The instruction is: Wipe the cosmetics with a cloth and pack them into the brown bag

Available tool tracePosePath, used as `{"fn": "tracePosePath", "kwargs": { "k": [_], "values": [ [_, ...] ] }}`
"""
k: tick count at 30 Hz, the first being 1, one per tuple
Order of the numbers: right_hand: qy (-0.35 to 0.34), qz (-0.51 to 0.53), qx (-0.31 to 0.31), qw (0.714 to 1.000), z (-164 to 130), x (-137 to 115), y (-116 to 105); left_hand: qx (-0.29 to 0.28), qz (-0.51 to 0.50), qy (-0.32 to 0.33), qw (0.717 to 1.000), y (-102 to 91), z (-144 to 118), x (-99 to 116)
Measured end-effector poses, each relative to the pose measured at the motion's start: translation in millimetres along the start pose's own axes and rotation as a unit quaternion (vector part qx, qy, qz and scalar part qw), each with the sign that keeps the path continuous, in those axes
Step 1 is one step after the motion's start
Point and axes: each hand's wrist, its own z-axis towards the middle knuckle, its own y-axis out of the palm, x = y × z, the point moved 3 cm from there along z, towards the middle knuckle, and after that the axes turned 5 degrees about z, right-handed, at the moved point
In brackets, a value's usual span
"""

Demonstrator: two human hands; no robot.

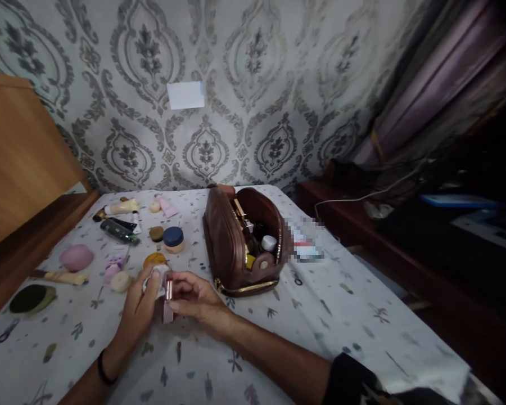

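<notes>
Both hands, the left hand (141, 301) and right hand (194, 297), pinch a small pink tube (167, 304) at the pouch's (227, 247) eight o'clock; wiping it with the white tissue (156, 277) goes best held steady.

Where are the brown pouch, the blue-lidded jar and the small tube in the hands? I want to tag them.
brown pouch (225, 242): head view, on its leather side.
blue-lidded jar (173, 236): head view, on the lid.
small tube (167, 306): head view, on its lower end below the fingers.

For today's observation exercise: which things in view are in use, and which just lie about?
In use: left hand with white tissue; right hand holding small pink tube.

Lying about: brown pouch, blue-lidded jar, pink sponge, dark green tube.
</notes>
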Motion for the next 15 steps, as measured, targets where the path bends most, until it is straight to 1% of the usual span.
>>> {"fn": "tracePosePath", "kwargs": {
  "k": [5,8,10,13,15],
  "values": [
    [-0.056,0.0,0.023,0.998,3,-3,-2,-0.058,0.027,0.041,0.997,8.1,-6,-10],
    [-0.092,-0.017,0.028,0.995,2,-8,2,-0.078,0.027,0.044,0.996,7.5,-5,-13],
    [-0.132,-0.052,0.039,0.989,-2,-12,6,-0.082,0.011,0.027,0.996,6.9,-3,-15],
    [-0.179,-0.127,0.063,0.974,-11,-18,13,-0.081,-0.029,-0.016,0.996,7.6,-1,-20],
    [-0.211,-0.173,0.07,0.959,-17,-23,17,-0.066,-0.03,-0.041,0.997,7.3,-1,-28]
  ]
}}
